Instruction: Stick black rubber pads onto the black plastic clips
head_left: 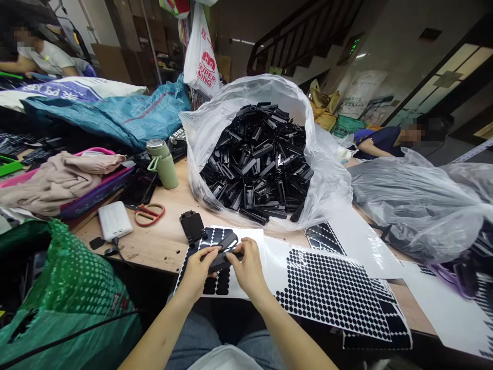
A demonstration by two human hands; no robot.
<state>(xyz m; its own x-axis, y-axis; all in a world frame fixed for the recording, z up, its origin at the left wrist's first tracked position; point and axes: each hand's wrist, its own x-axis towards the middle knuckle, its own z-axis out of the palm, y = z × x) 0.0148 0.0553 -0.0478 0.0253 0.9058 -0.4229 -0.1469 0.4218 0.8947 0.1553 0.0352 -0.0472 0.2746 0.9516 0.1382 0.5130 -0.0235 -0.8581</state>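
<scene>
Your left hand [198,271] and right hand [248,264] are bare, and so are your forearms [159,331], from the wrists to where the view cuts them off. On your legs you wear trousers [195,336] in a faded blue-grey, apparently denim, with soft creases over the thighs. Low in the middle shows a rounded piece of whitish cloth [227,359], seemingly the front of your top

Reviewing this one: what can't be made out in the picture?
- Head view: parts of the held black piece, covered by the left hand and right hand.
- Head view: lower black parts in the clear bag, hidden by those on top.
- Head view: rest of the green sack, cut off by the left edge.
</scene>
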